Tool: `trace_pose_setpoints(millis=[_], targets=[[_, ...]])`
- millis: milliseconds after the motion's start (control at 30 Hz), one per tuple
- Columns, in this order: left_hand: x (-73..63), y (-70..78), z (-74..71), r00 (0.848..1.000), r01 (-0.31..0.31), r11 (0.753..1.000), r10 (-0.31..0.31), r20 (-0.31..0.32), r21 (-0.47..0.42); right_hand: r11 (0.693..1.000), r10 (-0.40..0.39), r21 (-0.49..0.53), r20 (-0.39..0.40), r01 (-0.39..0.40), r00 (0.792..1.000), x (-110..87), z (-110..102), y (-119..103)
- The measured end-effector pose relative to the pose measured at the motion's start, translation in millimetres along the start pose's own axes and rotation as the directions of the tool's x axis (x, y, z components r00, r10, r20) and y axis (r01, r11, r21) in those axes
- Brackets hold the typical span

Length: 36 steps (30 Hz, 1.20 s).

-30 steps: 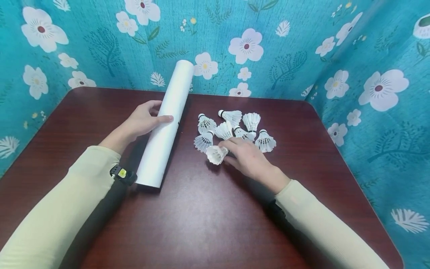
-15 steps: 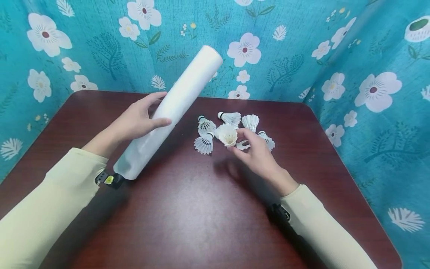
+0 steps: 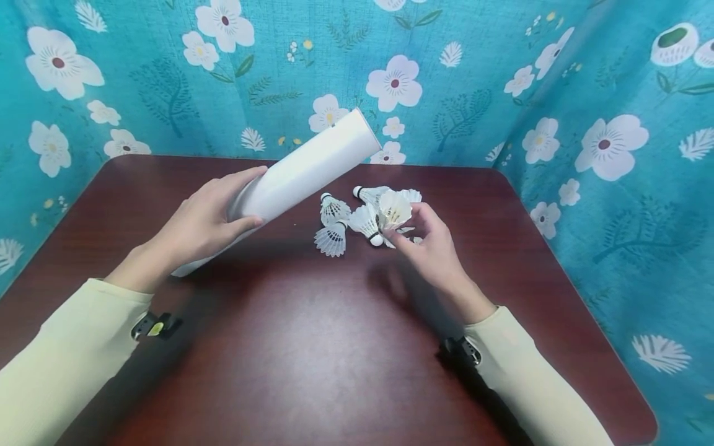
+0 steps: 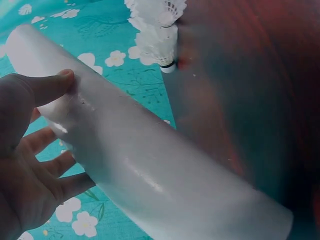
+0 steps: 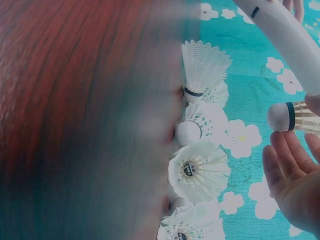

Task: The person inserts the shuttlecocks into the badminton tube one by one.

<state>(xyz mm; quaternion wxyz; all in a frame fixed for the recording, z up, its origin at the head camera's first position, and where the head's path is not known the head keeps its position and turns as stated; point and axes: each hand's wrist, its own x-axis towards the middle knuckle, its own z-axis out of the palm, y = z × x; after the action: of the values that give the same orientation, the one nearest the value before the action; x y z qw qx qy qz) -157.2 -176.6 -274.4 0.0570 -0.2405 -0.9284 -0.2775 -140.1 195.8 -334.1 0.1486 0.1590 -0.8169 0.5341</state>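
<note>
My left hand (image 3: 201,220) grips a long white tube (image 3: 312,167) near its lower half, thumb on the near side and fingers behind. The tube slants up to the right, its far end raised above the table. In the left wrist view the thumb presses the smooth tube wall (image 4: 150,160). My right hand (image 3: 437,251) pinches a feather shuttlecock (image 3: 395,209) between thumb and fingers, its skirt facing the head camera. The right wrist view shows its white cork (image 5: 278,117) with a dark band. Several other shuttlecocks (image 3: 331,239) lie in a cluster below and beside it.
A dark red-brown table (image 3: 312,347) with rounded corners carries everything. Behind it and along the right hangs a teal flowered curtain (image 3: 474,68). Another shuttlecock (image 3: 365,223) lies cork toward me, just left of the held one.
My left hand has lifted and tilted the tube, its far end swinging right toward the shuttlecocks. The right hand has raised its shuttlecock off the table and moved it slightly right and away.
</note>
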Motion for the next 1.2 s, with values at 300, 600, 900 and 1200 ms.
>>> trace_pose_setpoints(millis=[300,600,900,1200], targets=[[-11.2,-4.5,-1.7,0.999,-0.028,0.998,0.03,-0.029,0.048,0.971,0.088,0.228,-0.07,-0.07,0.994,4.2,-5,-7],[-13.8,-10.2,-2.1,0.989,-0.136,0.986,0.141,-0.044,0.099,0.861,0.109,0.506,-0.088,-0.05,0.99,12.8,-11,-17],[-13.4,-10.8,-1.0,0.977,-0.198,0.975,0.204,-0.058,0.099,0.675,0.172,0.735,-0.076,-0.061,0.982,20.8,-9,-34],[-14.2,-12.2,-3.4,0.974,-0.208,0.971,0.217,-0.066,0.119,0.632,0.144,0.775,-0.092,-0.02,0.985,28.0,-10,-45]])
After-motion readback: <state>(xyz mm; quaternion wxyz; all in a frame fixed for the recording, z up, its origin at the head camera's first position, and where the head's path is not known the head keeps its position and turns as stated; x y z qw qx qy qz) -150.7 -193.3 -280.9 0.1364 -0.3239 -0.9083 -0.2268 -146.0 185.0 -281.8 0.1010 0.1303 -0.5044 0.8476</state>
